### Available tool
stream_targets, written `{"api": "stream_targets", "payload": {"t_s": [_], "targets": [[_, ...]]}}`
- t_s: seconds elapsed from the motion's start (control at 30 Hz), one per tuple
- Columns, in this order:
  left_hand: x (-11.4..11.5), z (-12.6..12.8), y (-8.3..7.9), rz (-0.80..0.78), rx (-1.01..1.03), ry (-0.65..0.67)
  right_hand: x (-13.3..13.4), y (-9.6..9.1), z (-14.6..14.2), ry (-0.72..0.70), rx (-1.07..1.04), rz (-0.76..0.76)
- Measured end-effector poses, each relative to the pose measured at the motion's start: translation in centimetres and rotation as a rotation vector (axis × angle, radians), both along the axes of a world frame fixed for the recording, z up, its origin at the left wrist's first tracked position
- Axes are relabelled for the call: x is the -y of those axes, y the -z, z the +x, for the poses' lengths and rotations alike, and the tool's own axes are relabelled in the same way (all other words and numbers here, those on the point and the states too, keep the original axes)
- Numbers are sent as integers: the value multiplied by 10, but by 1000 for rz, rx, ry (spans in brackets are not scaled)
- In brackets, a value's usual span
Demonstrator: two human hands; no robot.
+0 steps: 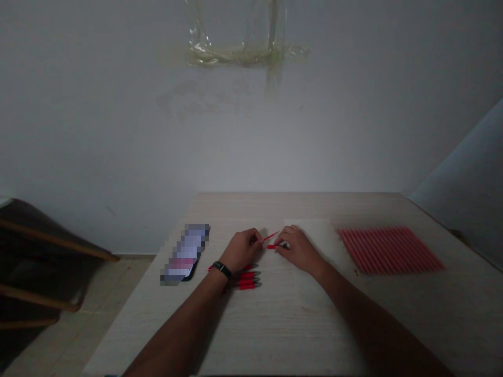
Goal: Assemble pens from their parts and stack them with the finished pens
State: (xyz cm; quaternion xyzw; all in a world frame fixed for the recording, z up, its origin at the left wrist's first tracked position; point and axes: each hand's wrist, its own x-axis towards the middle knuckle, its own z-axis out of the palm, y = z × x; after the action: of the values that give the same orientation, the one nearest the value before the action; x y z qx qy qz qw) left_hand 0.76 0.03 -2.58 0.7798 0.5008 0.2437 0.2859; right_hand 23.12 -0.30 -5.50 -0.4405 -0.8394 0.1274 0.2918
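Observation:
My left hand (242,250) is closed in a pinch on a thin red stick that looks like a pen refill (270,236); its far end points up and right toward the other hand. Between the thumb and fingers of my right hand (301,250) is a short red pen part (271,246), its left end sticking out. The hands are close together but apart, low over the table. Several red pens with grey tips (247,286) lie side by side beneath and beside my left wrist, which partly hides them.
Right of my hands, many red rods (389,250) lie in a neat slanted row on the table (275,335). A pale sheet (314,229) lies beneath my right hand. At left is a phone (188,248) with a blurred screen. A wall (251,146) stands behind the table.

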Motion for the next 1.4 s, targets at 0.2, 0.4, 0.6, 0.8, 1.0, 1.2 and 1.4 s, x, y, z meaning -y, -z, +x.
{"api": "stream_targets", "payload": {"t_s": [0.2, 0.4, 0.6, 0.8, 1.0, 1.2, 1.4], "targets": [[-2, -2, 2, 22, -60, -43, -1, -2, 5, 37, -21, 13], [-1, -3, 2, 79, -101, -23, -2, -13, 15, 129, -68, 89], [6, 4, -7, 110, -84, 90, 3, -22, 19, 34, -29, 107], [8, 8, -12, 106, -69, 121, 6, -24, 16, -16, 36, 84], [5, 5, -10, 120, -76, 85, 0, -23, 25, 8, 78, 93], [-2, -4, -10, 109, -93, -29, -15, -15, 52, 116, 65, 117], [-1, -1, -9, 120, -69, 6, -13, -9, 34, 104, 100, 100]]}}
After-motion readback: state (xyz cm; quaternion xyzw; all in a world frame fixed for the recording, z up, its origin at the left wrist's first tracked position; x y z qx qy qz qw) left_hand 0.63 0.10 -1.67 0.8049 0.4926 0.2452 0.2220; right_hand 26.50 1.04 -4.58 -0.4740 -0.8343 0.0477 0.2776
